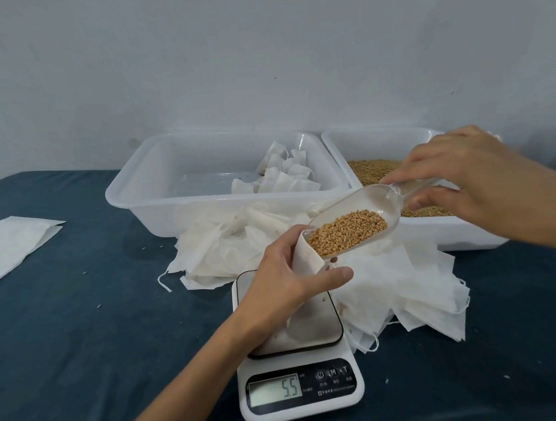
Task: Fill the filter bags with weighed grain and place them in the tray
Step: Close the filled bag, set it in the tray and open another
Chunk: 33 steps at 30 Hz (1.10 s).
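Observation:
My left hand (282, 285) holds a white filter bag (304, 259) open above the scale (297, 362), whose display reads 5.5. My right hand (472, 176) grips the handle of a clear plastic scoop (369, 211) holding golden grain (347, 232). The scoop's mouth rests at the bag's opening. A white tray (137, 190) at the back holds several filled bags (283, 175) in its right part. A second white tray (419, 233) to the right holds loose grain (371, 168).
A heap of empty filter bags (401, 286) lies between the trays and the scale, spreading right. A flat white packet (6, 249) lies at the left on the dark blue cloth (94, 332). A grey wall stands close behind the trays.

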Motion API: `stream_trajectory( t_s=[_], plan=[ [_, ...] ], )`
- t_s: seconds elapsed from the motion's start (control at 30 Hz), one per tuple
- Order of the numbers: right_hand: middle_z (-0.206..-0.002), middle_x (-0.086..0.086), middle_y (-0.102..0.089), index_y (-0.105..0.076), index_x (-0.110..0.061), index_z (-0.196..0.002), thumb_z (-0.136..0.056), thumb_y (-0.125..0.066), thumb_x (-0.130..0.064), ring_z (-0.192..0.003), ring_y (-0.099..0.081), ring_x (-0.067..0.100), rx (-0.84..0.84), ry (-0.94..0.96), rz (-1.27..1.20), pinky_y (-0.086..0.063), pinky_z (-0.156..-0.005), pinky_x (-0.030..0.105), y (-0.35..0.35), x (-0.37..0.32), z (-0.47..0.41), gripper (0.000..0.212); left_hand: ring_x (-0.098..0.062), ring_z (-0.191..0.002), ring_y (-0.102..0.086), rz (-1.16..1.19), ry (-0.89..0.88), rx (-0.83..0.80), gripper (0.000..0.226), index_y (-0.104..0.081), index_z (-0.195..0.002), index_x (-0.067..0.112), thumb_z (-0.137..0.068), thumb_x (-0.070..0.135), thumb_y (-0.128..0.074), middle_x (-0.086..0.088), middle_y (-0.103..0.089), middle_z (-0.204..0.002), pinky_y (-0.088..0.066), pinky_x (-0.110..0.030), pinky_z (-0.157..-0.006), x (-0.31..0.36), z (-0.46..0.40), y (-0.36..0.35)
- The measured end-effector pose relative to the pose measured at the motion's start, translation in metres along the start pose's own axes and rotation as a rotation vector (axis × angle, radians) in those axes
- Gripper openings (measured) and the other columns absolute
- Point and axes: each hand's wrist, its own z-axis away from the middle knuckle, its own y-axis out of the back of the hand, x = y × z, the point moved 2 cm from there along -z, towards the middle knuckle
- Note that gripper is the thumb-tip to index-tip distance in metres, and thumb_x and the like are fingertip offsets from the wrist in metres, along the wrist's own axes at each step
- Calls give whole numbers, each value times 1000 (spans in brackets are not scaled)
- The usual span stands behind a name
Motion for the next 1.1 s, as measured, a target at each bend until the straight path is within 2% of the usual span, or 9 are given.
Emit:
stream_trajectory(
  t_s=[0.3,0.53,0.73,0.87,0.97,1.1],
  plan=[
    [-100,-5,-71,-75,-22,-117,-85,-78,-10,-94,-62,26,-1,-4,12,-31,-93,37,-1,-1,0,35,-12,-94,-69,-25,6,13,44,-67,-119,16,-80,15,-87,-2,-75,-104,-54,-20,-85,2,0,0],
    [-101,-4,-71,-75,-23,-118,-85,-78,-13,-96,-63,29,0,-15,17,-35,-96,44,0,-1,0,34,-18,-100,-70,-67,12,32,48,-67,-119,20,-76,25,-87,-3,-75,-109,-54,-28,-93,2,0,0],
    [-102,-4,-71,-74,-22,-119,-87,-77,-13,-97,-62,26,-3,-30,8,-31,-97,38,1,-3,0,34,-14,-97,-71,-78,13,25,45,-68,-118,23,-77,24,-87,1,-75,-106,-56,-29,-93,1,0,0],
    [-100,-3,-70,-74,-21,-119,-87,-77,-13,-98,-62,27,-14,-32,17,-32,-98,41,1,-3,0,34,-18,-100,-71,-95,13,30,45,-68,-117,26,-76,25,-87,-2,-75,-107,-54,-38,-98,0,-1,1],
    [-102,-3,-70,-74,-21,-120,-88,-76,-13,-100,-62,27,-14,-36,16,-32,-99,42,1,-3,0,33,-17,-100,-71,-105,19,35,47,-67,-118,26,-76,26,-88,-2,-75,-107,-55,-39,-99,0,-1,1],
    [-102,-3,-70,-74,-21,-120,-88,-76,-12,-99,-62,28,-13,-32,21,-31,-97,42,1,-4,0,33,-20,-107,-70,-145,12,46,48,-67,-120,27,-76,28,-87,1,-75,-112,-52,-49,-107,0,-1,2]
  ],
)
